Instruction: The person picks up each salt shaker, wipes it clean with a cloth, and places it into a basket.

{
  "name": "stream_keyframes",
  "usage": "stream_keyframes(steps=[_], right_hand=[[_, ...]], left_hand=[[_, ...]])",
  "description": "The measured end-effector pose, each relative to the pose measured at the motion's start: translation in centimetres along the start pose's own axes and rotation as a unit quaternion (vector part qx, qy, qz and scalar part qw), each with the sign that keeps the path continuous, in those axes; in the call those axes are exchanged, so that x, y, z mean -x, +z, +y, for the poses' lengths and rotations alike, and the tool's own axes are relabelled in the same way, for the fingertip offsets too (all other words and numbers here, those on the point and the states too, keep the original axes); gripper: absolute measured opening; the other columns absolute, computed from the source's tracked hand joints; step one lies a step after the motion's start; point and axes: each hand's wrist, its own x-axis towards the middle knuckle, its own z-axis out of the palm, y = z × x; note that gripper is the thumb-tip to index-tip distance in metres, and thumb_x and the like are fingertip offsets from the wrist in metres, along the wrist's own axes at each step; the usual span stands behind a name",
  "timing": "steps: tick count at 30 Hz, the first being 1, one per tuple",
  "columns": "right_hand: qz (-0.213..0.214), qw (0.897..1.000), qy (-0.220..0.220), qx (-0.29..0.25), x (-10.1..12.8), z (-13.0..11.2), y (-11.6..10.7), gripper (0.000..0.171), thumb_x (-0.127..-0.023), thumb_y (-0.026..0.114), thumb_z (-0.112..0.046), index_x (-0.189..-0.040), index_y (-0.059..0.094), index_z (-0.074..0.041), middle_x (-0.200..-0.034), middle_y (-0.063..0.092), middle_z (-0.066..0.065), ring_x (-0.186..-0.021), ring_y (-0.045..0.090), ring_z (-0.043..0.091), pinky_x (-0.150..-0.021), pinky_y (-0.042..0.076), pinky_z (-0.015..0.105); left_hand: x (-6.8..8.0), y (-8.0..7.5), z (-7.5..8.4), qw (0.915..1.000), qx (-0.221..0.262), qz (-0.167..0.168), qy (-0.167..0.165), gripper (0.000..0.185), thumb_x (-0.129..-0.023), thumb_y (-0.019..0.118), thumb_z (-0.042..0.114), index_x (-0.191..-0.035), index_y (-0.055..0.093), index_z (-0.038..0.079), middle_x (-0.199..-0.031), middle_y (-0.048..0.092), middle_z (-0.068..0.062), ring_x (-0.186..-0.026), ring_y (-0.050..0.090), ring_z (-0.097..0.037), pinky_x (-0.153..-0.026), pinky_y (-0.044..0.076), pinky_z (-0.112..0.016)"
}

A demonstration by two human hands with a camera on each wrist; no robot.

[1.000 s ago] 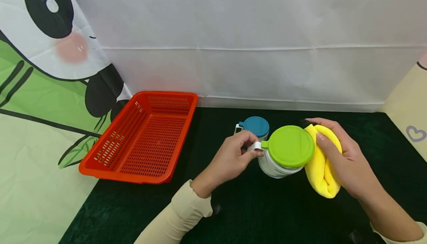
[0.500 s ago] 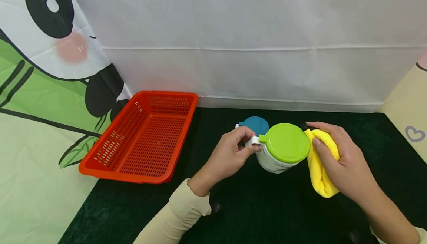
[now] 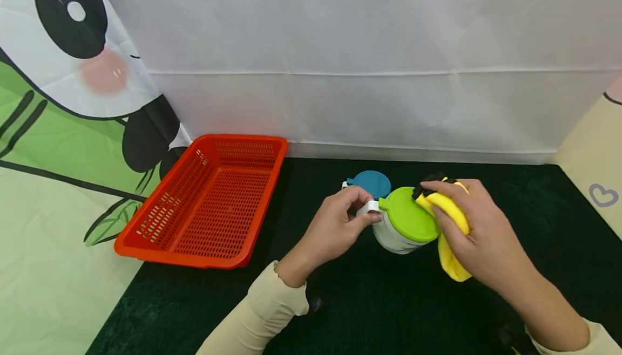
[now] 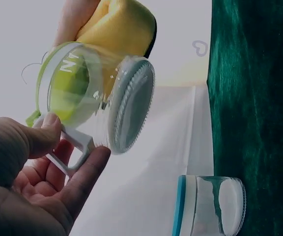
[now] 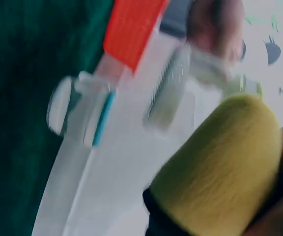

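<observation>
- Yellow cloth [image 3: 451,209] has moved from the right side of the green-lidded jar [image 3: 396,237] to over its lid's right edge.
- Jar is between both hands, lid up, long axis leaning.
- Left hand [image 3: 334,231], at jar's left, pinches the handle [image 3: 370,207].
- Right hand [image 3: 481,236], at jar's right, grips the cloth, nearer to that lid edge.
- Blue-lidded jar [image 3: 372,183] stands behind-left of the jar.

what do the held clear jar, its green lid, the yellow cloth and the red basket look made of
Clear round jar: glass or hard plastic, see-through and shiny. Round green lid: probably plastic, smooth and evenly coloured. Folded yellow cloth: soft fabric, perhaps microfibre, matte and fuzzy. Red rectangular basket: likely moulded plastic, satin-looking, with regular slots.
</observation>
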Motion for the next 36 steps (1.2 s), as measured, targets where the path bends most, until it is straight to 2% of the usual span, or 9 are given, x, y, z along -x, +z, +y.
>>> stream_keyframes(steps=[4,9,16,18,23,25,29,34,36], right_hand=[[-0.009,0.996,-0.059,0.064,0.9,-1.7,0.7,0.056,-0.088,0.077,-0.011,-0.139,0.062,-0.027,-0.128,0.052,0.016,-0.100,0.051,0.030,-0.068,0.055,0.049],[-0.028,0.989,-0.104,0.097,1.5,-2.2,0.6,0.064,-0.079,0.080,-0.013,-0.138,0.062,-0.031,-0.129,0.053,0.016,-0.104,0.052,0.031,-0.067,0.059,0.052],[-0.026,0.999,-0.030,0.025,0.4,-0.5,0.7,0.049,-0.098,0.071,-0.018,-0.144,0.058,-0.029,-0.125,0.053,0.007,-0.086,0.050,0.016,-0.064,0.051,0.033],[-0.024,0.999,-0.029,0.028,0.6,-0.8,1.0,0.050,-0.097,0.072,-0.019,-0.144,0.058,-0.029,-0.125,0.052,0.009,-0.085,0.052,0.017,-0.064,0.053,0.033],[-0.009,0.993,-0.070,0.098,1.8,-2.3,1.7,0.059,-0.086,0.080,-0.020,-0.140,0.061,-0.030,-0.126,0.053,0.017,-0.095,0.055,0.029,-0.066,0.059,0.050],[-0.012,0.990,-0.084,0.114,2.2,-2.7,1.7,0.060,-0.084,0.080,-0.022,-0.140,0.061,-0.031,-0.126,0.053,0.018,-0.098,0.055,0.033,-0.065,0.060,0.053],[-0.018,0.988,-0.098,0.114,2.1,-2.1,1.6,0.059,-0.084,0.079,-0.023,-0.139,0.061,-0.032,-0.124,0.055,0.016,-0.096,0.055,0.030,-0.064,0.060,0.049],[-0.006,0.995,-0.060,0.083,0.4,-0.4,1.0,0.049,-0.090,0.078,-0.016,-0.136,0.064,-0.026,-0.118,0.055,0.009,-0.082,0.052,0.018,-0.060,0.052,0.035],[-0.017,0.995,-0.051,0.081,-0.1,-0.3,0.8,0.047,-0.092,0.077,-0.016,-0.136,0.063,-0.026,-0.117,0.054,0.009,-0.079,0.051,0.017,-0.059,0.050,0.032]], left_hand=[[-0.1,0.1,0.1,0.9996,-0.025,0.012,-0.005,0.013,-0.099,0.072,0.016,-0.108,0.063,0.013,-0.099,0.062,0.004,-0.080,0.054,-0.013,-0.067,0.051,-0.027],[0.0,0.0,0.2,0.9989,-0.039,0.023,-0.009,0.013,-0.098,0.073,0.016,-0.107,0.064,0.013,-0.098,0.061,0.004,-0.077,0.052,-0.013,-0.065,0.050,-0.027],[0.3,-0.1,0.2,1.0000,-0.007,0.000,-0.003,0.016,-0.098,0.072,0.014,-0.110,0.063,0.013,-0.103,0.063,0.004,-0.084,0.055,-0.014,-0.070,0.052,-0.028],[0.3,0.0,0.2,0.9999,-0.012,0.008,-0.003,0.015,-0.098,0.072,0.014,-0.110,0.063,0.013,-0.103,0.063,0.004,-0.085,0.055,-0.013,-0.071,0.053,-0.028],[0.4,0.0,0.1,0.9989,-0.030,0.030,-0.019,0.013,-0.099,0.071,0.015,-0.110,0.064,0.013,-0.103,0.063,0.004,-0.082,0.056,-0.013,-0.069,0.055,-0.029],[0.4,-0.1,0.1,0.9987,-0.033,0.033,-0.021,0.012,-0.099,0.071,0.015,-0.109,0.064,0.013,-0.102,0.063,0.004,-0.082,0.056,-0.014,-0.068,0.055,-0.029],[0.4,-0.3,-0.1,0.9991,-0.029,0.029,-0.011,0.012,-0.099,0.071,0.014,-0.109,0.064,0.013,-0.102,0.063,0.003,-0.082,0.056,-0.013,-0.068,0.055,-0.029],[0.4,-0.5,-0.3,0.9999,-0.002,0.009,0.008,0.015,-0.098,0.072,0.012,-0.110,0.063,0.012,-0.104,0.063,0.003,-0.086,0.056,-0.013,-0.069,0.055,-0.030],[0.4,-0.4,-0.3,0.9999,-0.006,0.011,0.006,0.015,-0.098,0.072,0.012,-0.111,0.063,0.012,-0.104,0.063,0.003,-0.086,0.057,-0.013,-0.070,0.055,-0.029]])
